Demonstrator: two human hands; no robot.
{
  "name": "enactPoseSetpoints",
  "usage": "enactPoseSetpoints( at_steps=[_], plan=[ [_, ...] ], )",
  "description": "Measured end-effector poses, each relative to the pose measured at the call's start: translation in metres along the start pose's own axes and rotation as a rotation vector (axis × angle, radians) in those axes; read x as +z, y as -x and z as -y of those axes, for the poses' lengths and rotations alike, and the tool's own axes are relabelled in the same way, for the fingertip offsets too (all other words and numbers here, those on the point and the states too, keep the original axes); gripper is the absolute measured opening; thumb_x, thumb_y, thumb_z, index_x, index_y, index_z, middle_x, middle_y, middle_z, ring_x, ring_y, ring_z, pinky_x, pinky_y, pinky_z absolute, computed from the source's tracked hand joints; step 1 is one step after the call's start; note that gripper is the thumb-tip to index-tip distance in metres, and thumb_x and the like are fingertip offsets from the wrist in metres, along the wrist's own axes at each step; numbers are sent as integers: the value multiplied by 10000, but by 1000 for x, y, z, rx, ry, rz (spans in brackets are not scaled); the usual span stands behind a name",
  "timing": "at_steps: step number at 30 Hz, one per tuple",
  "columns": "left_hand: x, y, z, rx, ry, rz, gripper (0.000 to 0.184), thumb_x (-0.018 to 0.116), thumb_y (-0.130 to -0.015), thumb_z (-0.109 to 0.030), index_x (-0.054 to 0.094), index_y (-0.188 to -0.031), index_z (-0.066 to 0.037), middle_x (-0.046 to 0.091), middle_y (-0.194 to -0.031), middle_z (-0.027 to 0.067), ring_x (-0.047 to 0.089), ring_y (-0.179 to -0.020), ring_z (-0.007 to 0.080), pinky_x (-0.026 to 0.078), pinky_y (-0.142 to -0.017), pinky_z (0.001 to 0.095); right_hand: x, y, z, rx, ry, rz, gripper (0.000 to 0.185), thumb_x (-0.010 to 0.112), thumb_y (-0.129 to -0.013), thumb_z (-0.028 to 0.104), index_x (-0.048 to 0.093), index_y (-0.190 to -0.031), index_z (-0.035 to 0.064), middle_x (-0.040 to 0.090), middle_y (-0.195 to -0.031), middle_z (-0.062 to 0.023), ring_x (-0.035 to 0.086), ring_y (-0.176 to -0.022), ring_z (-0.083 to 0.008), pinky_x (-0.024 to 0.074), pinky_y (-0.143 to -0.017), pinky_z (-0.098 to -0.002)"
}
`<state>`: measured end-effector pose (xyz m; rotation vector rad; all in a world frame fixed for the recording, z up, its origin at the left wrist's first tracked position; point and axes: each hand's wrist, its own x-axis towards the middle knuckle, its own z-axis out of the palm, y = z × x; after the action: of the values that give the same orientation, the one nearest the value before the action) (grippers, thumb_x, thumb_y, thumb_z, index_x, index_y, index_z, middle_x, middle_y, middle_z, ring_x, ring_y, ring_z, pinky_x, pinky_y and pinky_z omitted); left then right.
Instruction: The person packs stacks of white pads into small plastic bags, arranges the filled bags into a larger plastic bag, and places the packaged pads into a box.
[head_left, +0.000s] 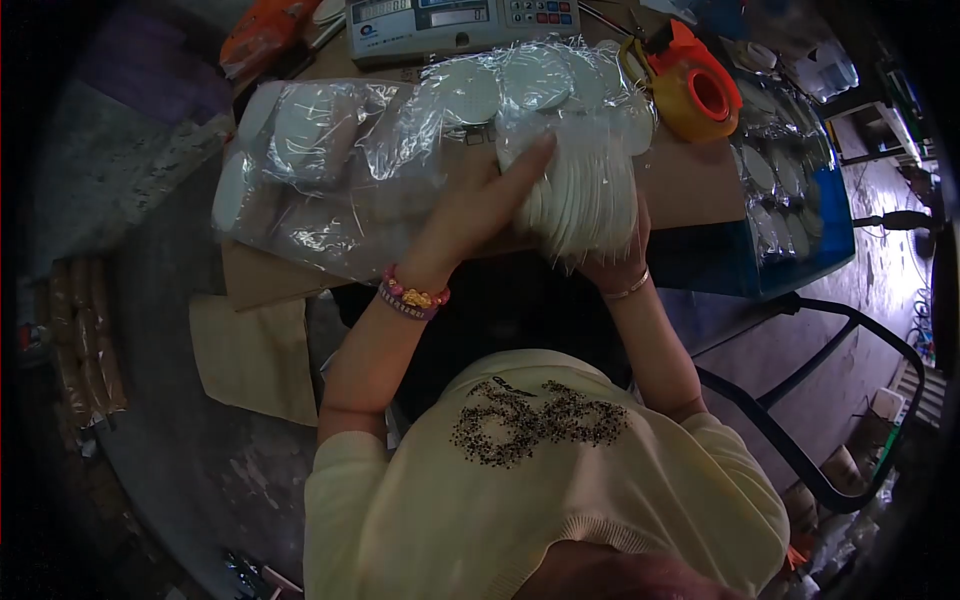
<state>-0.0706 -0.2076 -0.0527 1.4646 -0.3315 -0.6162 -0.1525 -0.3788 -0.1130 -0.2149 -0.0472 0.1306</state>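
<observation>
A stack of thin white round pads (580, 205), fanned along its edges, is held between my two hands at the front edge of the cardboard-topped table. My left hand (490, 195), wearing beaded bracelets, presses its thumb on the stack's left side. My right hand (622, 268) is wrapped under the stack's lower right, its fingers mostly hidden. Just beyond lies a clear plastic bag (475, 90) with similar round pads. Farther left, another clear plastic bag (325, 225) holds more pads; part of it lies flat.
A digital scale (460, 40) stands at the back. An orange tape dispenser (695, 85) sits at the right. A blue bin (835, 235) holds bagged pads. Brown cardboard (690, 190) covers the tabletop. A black metal frame (775, 395) is at the lower right.
</observation>
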Motion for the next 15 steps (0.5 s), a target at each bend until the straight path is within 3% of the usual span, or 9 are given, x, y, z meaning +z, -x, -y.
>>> enactPoseSetpoints(
  at_steps=[3,5,6,7,8,11,12,14,15],
  plan=[
    [-3,7,-11,-5,-138,62,525,692,-952,-388,602,-1262,26,669,-1177,117,633,-1065,192,493,-934,327,-5,-8,7,-32,41,62,512,399,-1045,363,427,-1443,42,573,-1366,-146,591,-1217,-303,482,-1045,-454],
    [-2,14,-4,315,3,33,717,783,-877,-355,472,-1398,27,518,-1396,176,553,-1221,243,464,-1013,365,-1,-11,13,-59,83,99,523,457,-1035,328,392,-1467,41,560,-1381,-138,582,-1229,-294,475,-1054,-445],
    [-4,18,-8,323,-2,34,717,783,-877,-355,472,-1398,27,518,-1396,176,553,-1221,243,464,-1013,365,5,-11,15,-135,316,18,572,535,-1004,298,360,-1483,38,546,-1393,-126,569,-1245,-277,469,-1059,-432],
    [-7,26,-14,431,-298,16,829,813,-842,-307,368,-1466,10,436,-1455,190,497,-1280,266,443,-1046,384,12,-12,16,-208,544,-69,641,613,-974,268,328,-1498,35,532,-1405,-115,555,-1260,-259,464,-1064,-419],
    [-9,33,-18,533,-597,-7,962,843,-807,-259,265,-1534,-7,354,-1515,205,442,-1340,289,422,-1080,402,16,-15,21,-199,650,-28,896,763,-864,242,234,-1554,28,473,-1467,-112,499,-1325,-263,404,-1116,-412],
    [-5,35,-1,539,-718,-88,1061,838,-773,-187,175,-1588,-41,310,-1579,145,407,-1381,263,393,-1109,378,31,-21,10,-451,973,66,1095,840,-772,254,147,-1586,20,365,-1557,-156,383,-1426,-293,330,-1164,-421],
    [-5,31,14,541,-725,-97,1061,838,-773,-187,175,-1588,-41,310,-1579,145,407,-1381,263,393,-1109,378,44,-20,19,-283,1108,125,1242,884,-710,272,54,-1601,28,216,-1632,-193,248,-1499,-314,272,-1188,-427],
    [-5,21,42,389,-212,-30,1128,832,-778,-212,78,-1602,-56,271,-1596,144,361,-1420,269,353,-1145,384,28,-25,21,-297,1235,188,1266,891,-703,298,40,-1602,31,187,-1641,-201,215,-1511,-314,260,-1190,-423],
    [2,18,41,395,-218,-29,1128,832,-778,-212,78,-1602,-56,271,-1596,144,361,-1420,269,353,-1145,384,27,-29,20,-307,1367,238,1291,898,-696,325,26,-1602,34,158,-1650,-209,182,-1523,-314,247,-1193,-420]
  ],
)
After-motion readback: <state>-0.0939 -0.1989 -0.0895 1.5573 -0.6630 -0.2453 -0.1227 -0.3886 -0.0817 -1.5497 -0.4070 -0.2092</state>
